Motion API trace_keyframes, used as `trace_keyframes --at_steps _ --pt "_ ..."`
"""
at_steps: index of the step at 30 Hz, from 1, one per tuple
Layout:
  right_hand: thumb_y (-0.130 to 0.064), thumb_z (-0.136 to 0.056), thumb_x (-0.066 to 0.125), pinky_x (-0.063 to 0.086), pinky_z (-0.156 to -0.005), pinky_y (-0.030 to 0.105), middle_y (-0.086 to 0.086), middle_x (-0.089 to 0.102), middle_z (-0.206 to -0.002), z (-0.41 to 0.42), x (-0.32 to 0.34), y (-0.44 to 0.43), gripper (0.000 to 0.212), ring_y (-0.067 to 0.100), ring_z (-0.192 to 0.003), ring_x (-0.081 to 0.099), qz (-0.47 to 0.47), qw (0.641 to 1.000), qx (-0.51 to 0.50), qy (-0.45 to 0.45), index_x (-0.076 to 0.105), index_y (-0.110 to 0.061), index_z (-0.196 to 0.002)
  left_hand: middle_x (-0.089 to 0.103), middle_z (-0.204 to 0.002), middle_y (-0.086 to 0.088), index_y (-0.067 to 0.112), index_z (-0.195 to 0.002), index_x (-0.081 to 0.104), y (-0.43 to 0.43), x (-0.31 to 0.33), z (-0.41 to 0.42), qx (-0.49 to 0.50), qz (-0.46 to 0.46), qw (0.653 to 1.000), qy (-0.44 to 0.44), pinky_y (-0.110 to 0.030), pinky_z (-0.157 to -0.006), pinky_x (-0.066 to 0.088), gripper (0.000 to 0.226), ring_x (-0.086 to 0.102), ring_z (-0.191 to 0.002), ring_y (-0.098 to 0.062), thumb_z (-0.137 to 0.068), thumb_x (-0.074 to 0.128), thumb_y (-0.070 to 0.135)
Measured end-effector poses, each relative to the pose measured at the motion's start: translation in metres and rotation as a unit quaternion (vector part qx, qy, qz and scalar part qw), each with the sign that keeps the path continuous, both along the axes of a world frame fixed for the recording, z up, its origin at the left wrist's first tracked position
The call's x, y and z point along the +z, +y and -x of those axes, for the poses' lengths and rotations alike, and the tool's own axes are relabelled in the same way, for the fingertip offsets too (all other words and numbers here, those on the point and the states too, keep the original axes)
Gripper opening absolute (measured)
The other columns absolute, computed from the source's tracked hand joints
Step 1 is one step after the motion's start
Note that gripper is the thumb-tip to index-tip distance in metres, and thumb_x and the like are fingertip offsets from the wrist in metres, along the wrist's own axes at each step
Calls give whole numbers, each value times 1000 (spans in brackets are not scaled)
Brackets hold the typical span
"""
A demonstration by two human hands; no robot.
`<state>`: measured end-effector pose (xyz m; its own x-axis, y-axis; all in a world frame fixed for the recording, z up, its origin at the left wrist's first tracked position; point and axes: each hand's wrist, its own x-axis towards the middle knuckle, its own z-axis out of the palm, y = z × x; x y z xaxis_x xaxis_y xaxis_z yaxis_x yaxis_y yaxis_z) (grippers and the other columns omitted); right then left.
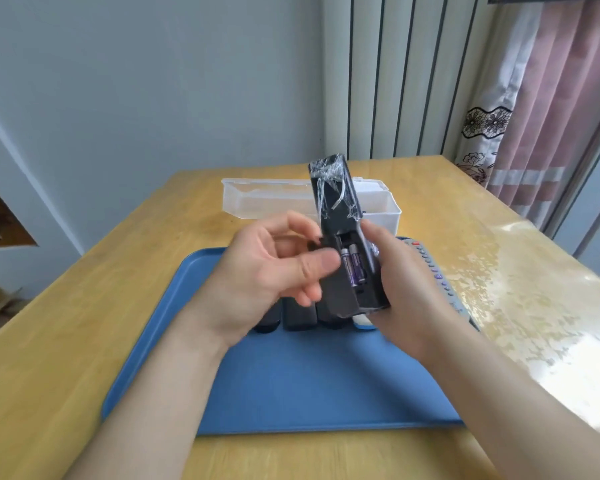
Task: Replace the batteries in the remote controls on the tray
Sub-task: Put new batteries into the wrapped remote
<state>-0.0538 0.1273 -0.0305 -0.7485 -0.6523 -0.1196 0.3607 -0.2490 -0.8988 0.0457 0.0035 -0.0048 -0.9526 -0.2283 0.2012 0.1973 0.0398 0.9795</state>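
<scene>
A black remote control point(333, 199), wrapped in clear film at its top, is held upright and back-side toward me above the blue tray point(309, 386). Its battery compartment is uncovered and two purple batteries point(353, 268) sit inside. My right hand point(406, 289) grips the remote's lower right side. My left hand point(274, 271) is against its left edge, thumb pressing near the batteries, fingers around the loose black battery cover point(336, 299). Several dark remotes point(298, 317) lie on the tray beneath my hands, mostly hidden.
A grey remote with coloured buttons point(437, 271) lies on the tray's right side. A clear plastic box point(267, 199) with its lid off stands behind the tray on the wooden table point(84, 323). Curtains hang at the right.
</scene>
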Motion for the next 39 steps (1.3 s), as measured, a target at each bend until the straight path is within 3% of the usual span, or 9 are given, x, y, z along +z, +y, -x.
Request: trace_keyframes --at_steps 2,5,9,14,19,23,28,33,39 --pt "-40 -99 48 51 -55 28 10 72 -93 -3 0 0 38 24 -74 66 -2 1000 13 -28 66 -12 -119 61 -57 0 13 -88 58 -1 -2 4 53 -84 995 34 -15 -39 44 28 55 -40 -10 -70 77 4" --pt "-40 -101 46 52 -51 28 13 71 -99 -7 4 0 39 24 -72 66 26 998 20 -48 66 -11 -119 64 -59 -1 11 -92 61 0 -4 8 95 -106 989 50 -14 -41 45 27 58 -40 -9 -66 69 11" --pt "-43 -102 41 53 -50 28 12 72 -87 -10 6 2 41 23 -65 67 27 999 30 -27 69 -13 -109 63 -63 -5 14 -91 68 2 -8 11 128 -51 988 73 -18 -47 48 29 58 -44 -15 -63 74 16" --pt "-44 -102 39 58 -65 36 12 73 -83 -14 7 1 43 25 -71 67 22 999 31 3 73 -18 -94 60 -59 -3 16 -90 73 7 -12 15 164 14 983 86 -28 -47 50 26 55 -45 -19 -65 75 16" --pt "-47 -102 37 52 -51 29 18 68 -76 -16 7 0 48 30 -65 62 22 999 26 19 70 -11 -100 63 -60 -8 16 -87 73 10 -15 17 145 50 984 90 -27 -45 49 24 51 -46 -22 -63 77 14" --pt "-48 -101 39 54 -61 36 15 73 -80 -15 6 -2 47 30 -66 63 11 1000 7 26 70 -12 -99 66 -65 -12 20 -89 74 7 -18 18 151 95 980 94 -34 -52 53 25 57 -48 -25 -65 83 18" --pt "-48 -102 38 53 -65 40 15 75 -86 -15 6 -2 46 30 -66 64 8 999 -11 50 68 -13 -104 51 -88 6 28 -92 73 7 -18 17 208 220 945 124 -20 -56 48 30 55 -51 -4 -63 78 31" --pt "-43 -103 40 54 -56 34 12 75 -84 -18 4 -2 40 29 -68 67 24 998 -17 48 67 -14 -105 51 -86 4 18 -102 74 6 -23 18 218 280 922 153 -23 -56 49 33 56 -45 -10 -70 80 26" --pt "-41 -103 42 53 -55 28 15 71 -111 -14 1 -1 37 25 -90 71 19 999 -10 38 66 -16 -115 58 -86 3 14 -102 76 4 -30 24 250 394 862 199 -32 -63 48 29 56 -70 -20 -80 73 32"
